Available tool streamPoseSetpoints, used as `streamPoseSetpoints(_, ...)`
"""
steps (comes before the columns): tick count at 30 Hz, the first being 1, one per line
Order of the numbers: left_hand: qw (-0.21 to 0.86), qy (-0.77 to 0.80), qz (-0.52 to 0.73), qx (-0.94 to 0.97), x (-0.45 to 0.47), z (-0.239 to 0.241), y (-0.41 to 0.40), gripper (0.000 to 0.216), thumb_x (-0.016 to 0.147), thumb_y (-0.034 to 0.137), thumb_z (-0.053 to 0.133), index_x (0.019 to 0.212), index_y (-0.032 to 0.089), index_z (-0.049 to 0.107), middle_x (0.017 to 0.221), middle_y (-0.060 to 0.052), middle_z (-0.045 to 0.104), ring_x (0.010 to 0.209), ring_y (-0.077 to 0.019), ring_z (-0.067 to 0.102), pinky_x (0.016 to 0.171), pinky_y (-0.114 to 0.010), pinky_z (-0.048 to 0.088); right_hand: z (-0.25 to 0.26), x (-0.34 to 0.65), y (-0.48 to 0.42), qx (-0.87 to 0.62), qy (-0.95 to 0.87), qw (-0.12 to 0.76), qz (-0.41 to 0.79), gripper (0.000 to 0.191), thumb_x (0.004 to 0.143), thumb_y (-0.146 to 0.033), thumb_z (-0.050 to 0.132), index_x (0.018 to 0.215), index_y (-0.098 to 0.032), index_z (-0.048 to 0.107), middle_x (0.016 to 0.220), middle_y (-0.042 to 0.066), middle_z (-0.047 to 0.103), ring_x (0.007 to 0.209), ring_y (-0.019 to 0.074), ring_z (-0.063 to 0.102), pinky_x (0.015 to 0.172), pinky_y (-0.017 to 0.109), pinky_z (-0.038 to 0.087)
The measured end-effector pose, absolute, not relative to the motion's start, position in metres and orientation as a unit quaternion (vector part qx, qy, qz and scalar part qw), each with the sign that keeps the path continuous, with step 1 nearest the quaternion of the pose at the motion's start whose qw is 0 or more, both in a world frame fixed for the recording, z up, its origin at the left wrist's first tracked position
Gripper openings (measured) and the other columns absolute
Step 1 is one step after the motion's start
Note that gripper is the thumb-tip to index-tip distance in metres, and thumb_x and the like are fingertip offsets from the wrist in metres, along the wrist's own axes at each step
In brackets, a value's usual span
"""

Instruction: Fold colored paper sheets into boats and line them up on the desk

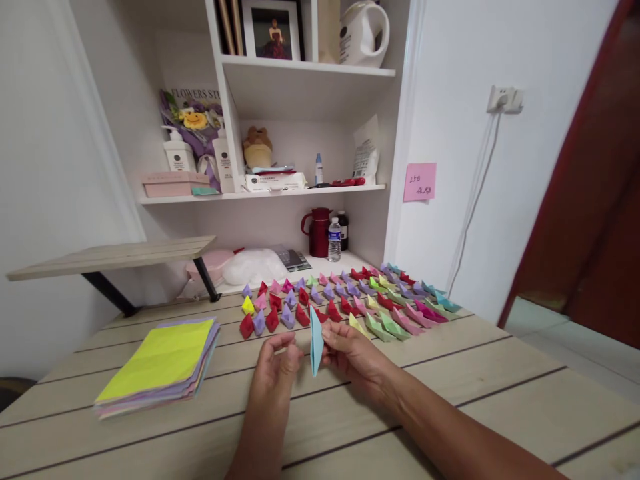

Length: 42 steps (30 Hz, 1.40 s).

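Above the wooden table, my right hand pinches a folded light-blue paper that stands on edge. My left hand is just left of the paper, fingers curled, its fingertips close to the paper; whether they touch it I cannot tell. Beyond the hands, rows of small folded paper boats in red, purple, pink, green and yellow cover the far part of the table. A stack of coloured paper sheets with a yellow sheet on top lies at the left.
A low wooden riser shelf stands at the back left. White wall shelves hold bottles, boxes, a photo frame and a kettle. A red jug and a water bottle stand behind the boats. A red door is at right.
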<state>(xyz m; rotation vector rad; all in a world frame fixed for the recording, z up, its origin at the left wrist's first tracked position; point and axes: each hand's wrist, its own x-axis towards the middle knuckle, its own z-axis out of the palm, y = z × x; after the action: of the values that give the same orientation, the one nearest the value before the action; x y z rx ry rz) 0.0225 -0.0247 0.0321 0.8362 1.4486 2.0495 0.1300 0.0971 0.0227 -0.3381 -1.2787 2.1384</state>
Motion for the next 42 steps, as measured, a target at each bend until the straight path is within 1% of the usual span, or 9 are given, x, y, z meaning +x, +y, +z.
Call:
streamPoseSetpoints(4,0.294,0.512,0.745,0.309,0.026,0.024,-0.019,0.058,0.057,0.059,0.081,0.097,0.018,0.067,0.091,-0.008,0.071,0.078,-0.0191,0.068,0.07,-0.029,0.049,0.023,0.132,0.091,-0.111,-0.498,0.282,0.813,0.032,0.071,-0.04,0.084,0.078,-0.013,0.068,0.07,0.001,0.063,0.06,0.0082,0.055,0.06,0.02,0.045)
streamPoseSetpoints(10,0.352,0.491,0.732,0.317,0.024,0.02,-0.017,0.054,0.058,0.054,0.082,0.094,0.017,0.064,0.08,-0.008,0.072,0.073,-0.02,0.069,0.06,-0.025,0.047,0.027,0.133,0.088,-0.105,-0.519,0.274,0.803,0.035,0.069,-0.044,0.084,0.079,-0.014,0.066,0.069,0.0,0.061,0.063,0.0103,0.055,0.067,0.026,0.048)
streamPoseSetpoints(14,0.357,0.497,0.721,0.324,0.028,0.024,-0.017,0.044,0.062,0.046,0.081,0.091,0.018,0.064,0.082,-0.008,0.073,0.075,-0.0191,0.069,0.061,-0.025,0.048,0.029,0.132,0.086,-0.11,-0.55,0.288,0.776,0.036,0.07,-0.046,0.081,0.074,-0.016,0.063,0.065,-0.001,0.059,0.06,0.0113,0.052,0.064,0.026,0.044)
streamPoseSetpoints(18,0.352,0.517,0.708,0.328,0.03,0.023,-0.015,0.04,0.056,0.039,0.083,0.085,0.018,0.065,0.079,-0.006,0.072,0.072,-0.0177,0.067,0.062,-0.025,0.049,0.031,0.131,0.085,-0.118,-0.595,0.322,0.727,0.034,0.07,-0.046,0.08,0.072,-0.016,0.063,0.063,-0.002,0.056,0.061,0.0115,0.047,0.063,0.025,0.037)
streamPoseSetpoints(23,0.338,0.545,0.697,0.32,0.02,0.016,-0.014,0.034,0.059,0.045,0.077,0.07,0.017,0.062,0.06,0.0,0.064,0.048,-0.0101,0.053,0.047,-0.022,0.041,0.036,0.132,0.086,-0.125,-0.649,0.342,0.668,0.033,0.072,-0.046,0.077,0.068,-0.017,0.062,0.062,-0.003,0.051,0.062,0.0125,0.043,0.063,0.027,0.033)
streamPoseSetpoints(29,0.357,0.56,0.662,0.347,0.026,0.024,-0.02,0.039,0.064,0.049,0.075,0.081,0.015,0.067,0.054,0.002,0.06,0.044,-0.0091,0.049,0.046,-0.022,0.04,0.039,0.133,0.084,-0.121,-0.687,0.335,0.633,0.033,0.073,-0.047,0.074,0.068,-0.018,0.06,0.065,-0.003,0.052,0.064,0.0136,0.045,0.066,0.028,0.035)
streamPoseSetpoints(34,0.33,0.6,0.641,0.348,0.031,0.026,-0.023,0.036,0.068,0.051,0.069,0.073,0.016,0.066,0.047,0.003,0.056,0.041,-0.0111,0.049,0.045,-0.023,0.04,0.034,0.132,0.082,-0.121,-0.709,0.327,0.614,0.029,0.079,-0.046,0.07,0.073,-0.018,0.061,0.067,-0.002,0.053,0.065,0.0145,0.048,0.066,0.028,0.037)
streamPoseSetpoints(39,0.232,0.67,0.63,0.316,0.023,0.023,-0.024,0.024,0.075,0.041,0.059,0.065,0.019,0.058,0.045,0.003,0.056,0.04,-0.0112,0.048,0.045,-0.022,0.036,0.032,0.134,0.08,-0.143,-0.715,0.371,0.575,0.028,0.091,-0.048,0.055,0.097,-0.021,0.059,0.069,-0.004,0.048,0.064,0.0139,0.045,0.063,0.027,0.036)
streamPoseSetpoints(42,0.17,0.702,0.617,0.312,0.018,0.019,-0.026,0.021,0.075,0.039,0.057,0.063,0.021,0.057,0.046,0.004,0.056,0.042,-0.0131,0.051,0.046,-0.023,0.037,0.034,0.137,0.074,-0.134,-0.727,0.373,0.561,0.029,0.093,-0.048,0.054,0.105,-0.022,0.054,0.068,-0.005,0.046,0.062,0.0133,0.043,0.06,0.026,0.034)
